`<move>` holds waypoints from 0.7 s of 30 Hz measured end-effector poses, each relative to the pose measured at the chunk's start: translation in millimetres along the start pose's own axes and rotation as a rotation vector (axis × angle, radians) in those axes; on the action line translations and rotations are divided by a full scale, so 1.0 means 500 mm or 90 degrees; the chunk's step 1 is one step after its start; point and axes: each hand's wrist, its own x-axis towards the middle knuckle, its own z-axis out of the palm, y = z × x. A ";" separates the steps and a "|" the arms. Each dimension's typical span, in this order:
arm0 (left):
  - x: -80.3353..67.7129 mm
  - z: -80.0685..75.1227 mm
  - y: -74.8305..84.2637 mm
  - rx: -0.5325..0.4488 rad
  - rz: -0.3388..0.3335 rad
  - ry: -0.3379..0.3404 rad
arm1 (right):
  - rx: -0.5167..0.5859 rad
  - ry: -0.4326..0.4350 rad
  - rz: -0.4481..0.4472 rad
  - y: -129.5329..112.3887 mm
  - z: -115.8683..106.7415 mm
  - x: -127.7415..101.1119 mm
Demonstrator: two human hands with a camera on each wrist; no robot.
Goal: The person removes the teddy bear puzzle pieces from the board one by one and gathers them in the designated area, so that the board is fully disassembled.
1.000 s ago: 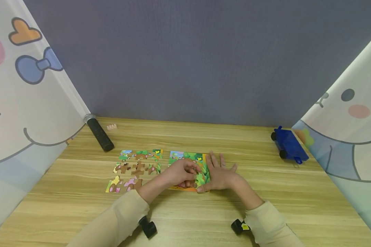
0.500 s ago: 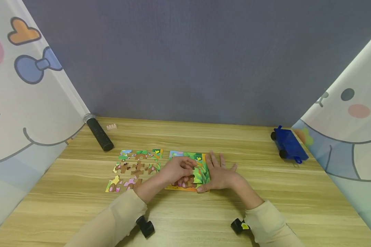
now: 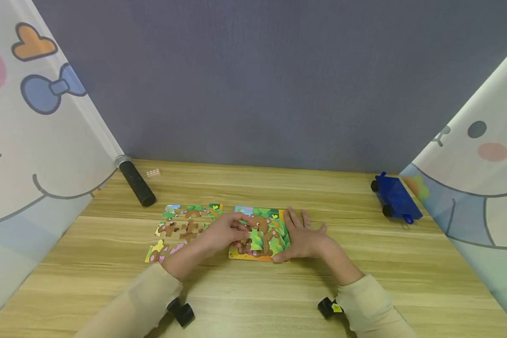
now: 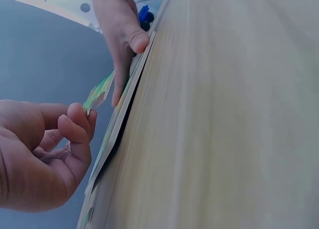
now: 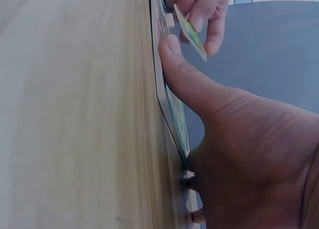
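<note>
Left hand (image 3: 224,231) pinches a thin, light green cardboard puzzle piece (image 5: 189,32) by its edge just above the colourful puzzle board (image 3: 259,232), which your flat, relaxed right hand (image 3: 306,239) steadies; grip edges gently, it probably bends.

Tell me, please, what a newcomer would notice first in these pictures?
Probably the bright jigsaw puzzle board mid-table, where the left hand lifts a puzzle piece pinched in its fingers, while the right hand lies flat at the board's right edge, thumb against its near edge. Loose puzzle pieces lie in rows to its left, and a blue toy car sits at the far right.
</note>
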 end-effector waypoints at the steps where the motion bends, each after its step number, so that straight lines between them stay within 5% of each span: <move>1: -0.004 -0.004 0.000 0.004 -0.002 0.004 | -0.001 0.001 0.001 0.001 0.000 -0.001; 21: -0.069 -0.083 -0.024 0.046 -0.021 0.014 | -0.014 0.003 0.006 0.003 0.003 0.003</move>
